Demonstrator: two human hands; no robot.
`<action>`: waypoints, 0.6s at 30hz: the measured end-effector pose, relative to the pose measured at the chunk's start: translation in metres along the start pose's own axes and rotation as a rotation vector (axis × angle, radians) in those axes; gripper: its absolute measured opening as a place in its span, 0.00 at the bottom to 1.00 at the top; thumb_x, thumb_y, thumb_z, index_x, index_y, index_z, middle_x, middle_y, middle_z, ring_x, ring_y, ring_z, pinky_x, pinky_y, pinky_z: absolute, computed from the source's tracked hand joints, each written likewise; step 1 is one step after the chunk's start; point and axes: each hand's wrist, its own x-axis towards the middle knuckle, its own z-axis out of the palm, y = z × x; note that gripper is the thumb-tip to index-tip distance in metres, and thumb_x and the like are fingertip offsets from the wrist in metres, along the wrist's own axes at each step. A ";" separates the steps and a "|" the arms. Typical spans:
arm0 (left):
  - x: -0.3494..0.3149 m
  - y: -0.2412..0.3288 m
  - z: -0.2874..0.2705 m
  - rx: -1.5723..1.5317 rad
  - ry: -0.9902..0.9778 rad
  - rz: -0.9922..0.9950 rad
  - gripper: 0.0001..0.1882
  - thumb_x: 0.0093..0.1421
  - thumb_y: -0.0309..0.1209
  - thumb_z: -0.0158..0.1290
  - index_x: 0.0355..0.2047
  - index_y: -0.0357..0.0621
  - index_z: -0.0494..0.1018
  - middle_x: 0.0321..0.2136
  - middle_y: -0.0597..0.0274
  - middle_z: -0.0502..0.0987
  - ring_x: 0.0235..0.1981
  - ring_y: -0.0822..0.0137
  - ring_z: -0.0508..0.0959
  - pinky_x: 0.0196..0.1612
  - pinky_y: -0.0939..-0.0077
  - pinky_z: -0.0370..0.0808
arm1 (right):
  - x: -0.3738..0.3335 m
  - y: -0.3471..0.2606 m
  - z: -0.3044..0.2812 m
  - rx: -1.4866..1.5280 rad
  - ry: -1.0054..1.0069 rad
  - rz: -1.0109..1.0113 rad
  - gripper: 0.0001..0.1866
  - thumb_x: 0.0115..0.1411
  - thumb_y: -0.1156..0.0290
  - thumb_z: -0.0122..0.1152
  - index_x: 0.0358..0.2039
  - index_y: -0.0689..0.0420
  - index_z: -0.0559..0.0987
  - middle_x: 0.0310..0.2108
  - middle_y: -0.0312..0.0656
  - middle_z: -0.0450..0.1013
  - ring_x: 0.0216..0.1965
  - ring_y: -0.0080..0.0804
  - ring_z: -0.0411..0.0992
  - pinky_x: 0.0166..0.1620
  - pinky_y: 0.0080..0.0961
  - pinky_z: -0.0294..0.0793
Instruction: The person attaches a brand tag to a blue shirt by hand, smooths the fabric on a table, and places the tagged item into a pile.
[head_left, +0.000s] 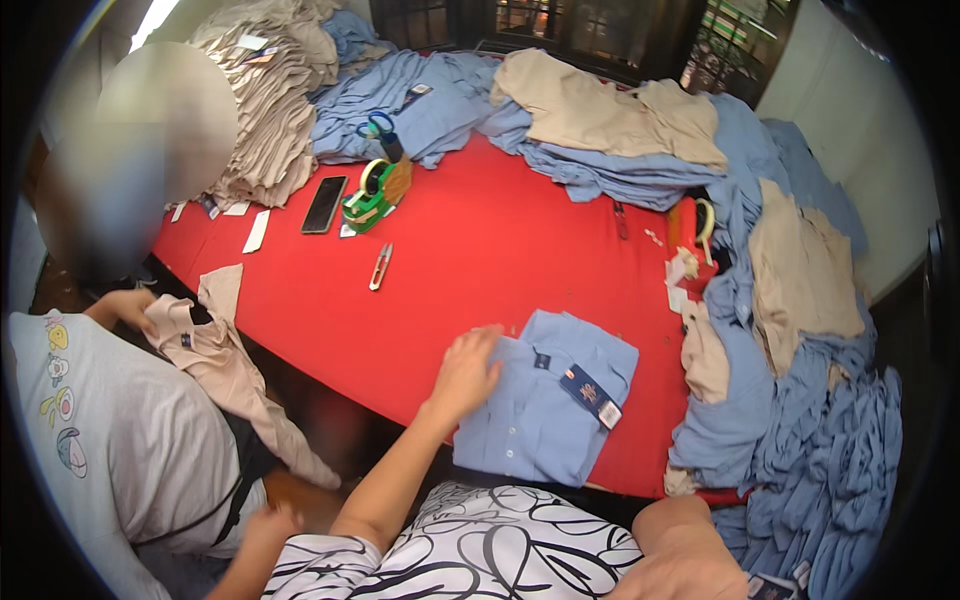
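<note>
A folded light-blue button-front shirt [500, 430] lies on the red table in front of me. It has a dark neck label [542, 360] and a navy hang tag [590, 396] lying on its right half. My left hand [470, 368] rests at the shirt's upper left edge, its fingers stretched out and grasping nothing that I can see. My right arm [690, 550] shows at the bottom right; its hand lies outside the picture. Below that arm's side, blue shirts [820, 500] hang in a thick stack.
A co-worker at the left holds a beige shirt [205, 350]. On the red table [480, 240] are a phone [323, 205], green tape dispenser [365, 205], blue-handled scissors [378, 128], thread snips [380, 267] and red dispenser [690, 235]. Shirt piles [610, 110] line the far and right edges.
</note>
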 end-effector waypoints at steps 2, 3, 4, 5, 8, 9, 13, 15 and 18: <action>-0.007 -0.017 0.005 0.122 0.034 -0.113 0.23 0.58 0.29 0.56 0.55 0.41 0.72 0.50 0.50 0.74 0.50 0.51 0.73 0.55 0.60 0.71 | -0.011 0.011 -0.006 -0.019 -0.347 0.089 0.21 0.70 0.72 0.45 0.59 0.71 0.68 0.61 0.67 0.62 0.64 0.59 0.62 0.61 0.56 0.63; -0.012 -0.022 0.006 0.068 0.013 -0.175 0.22 0.57 0.29 0.56 0.52 0.41 0.73 0.48 0.50 0.74 0.49 0.50 0.73 0.53 0.59 0.71 | 0.009 0.006 -0.011 -0.040 -0.381 0.151 0.21 0.70 0.70 0.45 0.58 0.69 0.70 0.60 0.65 0.64 0.63 0.57 0.63 0.60 0.53 0.64; -0.020 -0.026 0.005 0.013 -0.004 -0.244 0.20 0.57 0.30 0.57 0.50 0.41 0.73 0.46 0.50 0.74 0.48 0.50 0.73 0.52 0.59 0.72 | 0.021 0.002 -0.014 -0.054 -0.420 0.219 0.21 0.70 0.68 0.45 0.57 0.66 0.72 0.59 0.63 0.66 0.62 0.56 0.65 0.60 0.50 0.65; -0.039 -0.030 0.005 -0.038 -0.007 -0.350 0.19 0.56 0.31 0.57 0.48 0.40 0.74 0.44 0.51 0.74 0.47 0.49 0.73 0.50 0.58 0.73 | 0.016 0.005 -0.016 -0.395 -0.373 0.351 0.19 0.66 0.69 0.48 0.55 0.62 0.74 0.57 0.57 0.69 0.60 0.53 0.67 0.59 0.45 0.67; -0.100 -0.066 0.031 0.040 0.086 -0.190 0.13 0.54 0.29 0.59 0.41 0.39 0.75 0.41 0.52 0.74 0.47 0.50 0.73 0.49 0.59 0.73 | -0.008 0.052 -0.061 -1.108 -0.065 0.506 0.23 0.54 0.76 0.54 0.53 0.56 0.77 0.58 0.52 0.69 0.60 0.49 0.65 0.60 0.37 0.66; -0.096 -0.032 0.024 0.053 0.085 -0.209 0.12 0.53 0.28 0.59 0.38 0.39 0.75 0.40 0.52 0.74 0.45 0.49 0.73 0.48 0.59 0.73 | -0.052 0.068 -0.108 -1.449 0.106 0.607 0.23 0.56 0.78 0.53 0.54 0.59 0.75 0.59 0.54 0.66 0.60 0.51 0.64 0.62 0.39 0.64; -0.134 0.038 -0.026 -0.158 0.419 -0.218 0.09 0.52 0.22 0.59 0.35 0.39 0.74 0.39 0.53 0.79 0.45 0.57 0.78 0.50 0.65 0.74 | -0.209 0.119 -0.195 -1.896 0.394 0.849 0.21 0.52 0.77 0.58 0.48 0.59 0.79 0.42 0.48 0.71 0.48 0.53 0.67 0.53 0.41 0.67; -0.169 0.047 -0.054 -0.564 0.522 -0.391 0.06 0.54 0.21 0.58 0.33 0.39 0.74 0.36 0.53 0.80 0.40 0.57 0.81 0.46 0.67 0.77 | -0.206 0.137 -0.184 -1.746 0.292 0.732 0.18 0.50 0.78 0.57 0.44 0.59 0.81 0.37 0.45 0.73 0.45 0.50 0.68 0.52 0.40 0.67; -0.218 0.070 -0.131 -0.634 0.894 -0.178 0.08 0.59 0.14 0.52 0.37 0.38 0.69 0.45 0.47 0.79 0.46 0.63 0.79 0.50 0.72 0.75 | -0.157 0.156 -0.112 -1.195 0.239 0.548 0.15 0.51 0.82 0.54 0.39 0.62 0.82 0.36 0.45 0.75 0.44 0.41 0.72 0.50 0.32 0.71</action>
